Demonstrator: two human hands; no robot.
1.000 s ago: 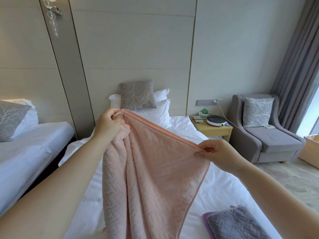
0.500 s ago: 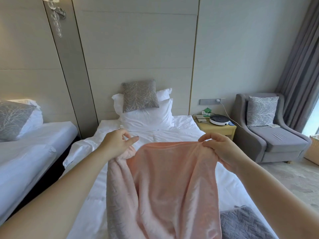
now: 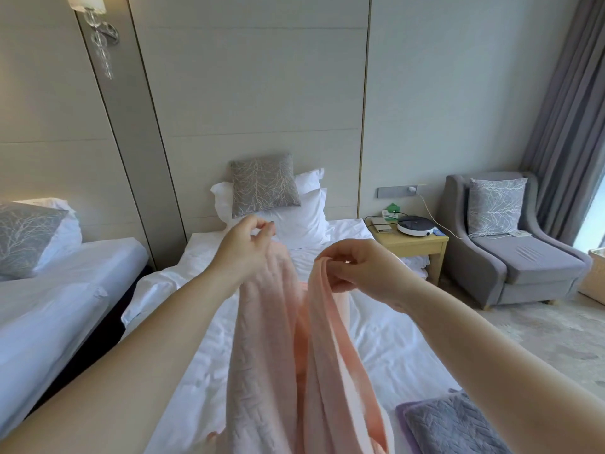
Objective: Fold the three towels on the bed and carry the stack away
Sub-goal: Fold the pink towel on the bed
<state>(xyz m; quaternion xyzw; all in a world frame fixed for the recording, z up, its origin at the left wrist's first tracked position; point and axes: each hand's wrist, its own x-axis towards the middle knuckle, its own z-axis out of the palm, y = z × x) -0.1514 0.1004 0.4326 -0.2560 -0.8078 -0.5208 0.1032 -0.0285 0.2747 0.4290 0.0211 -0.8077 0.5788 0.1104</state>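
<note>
I hold a pink towel point(image 3: 278, 355) up over the white bed point(image 3: 386, 339), and it hangs in two long folds down past the bottom of the view. My right hand point(image 3: 363, 270) pinches the top edge of the right fold. My left hand point(image 3: 245, 247) is raised at the top of the left fold; the cloth lies against its palm side while thumb and forefinger meet above it. A folded grey towel point(image 3: 451, 427) with a purple towel's edge point(image 3: 401, 417) under it lies on the bed at the lower right.
White pillows point(image 3: 301, 217) and a grey cushion point(image 3: 262, 185) stand at the bed's head. A second bed point(image 3: 65, 290) is on the left across a narrow gap. A wooden nightstand point(image 3: 415, 244) and grey armchair point(image 3: 523, 257) stand right, by curtains point(image 3: 569, 109).
The towel was stretched wide between my hands. My hands have come close together, so the towel now hangs in two narrow folds. The view has tilted upward a little.
</note>
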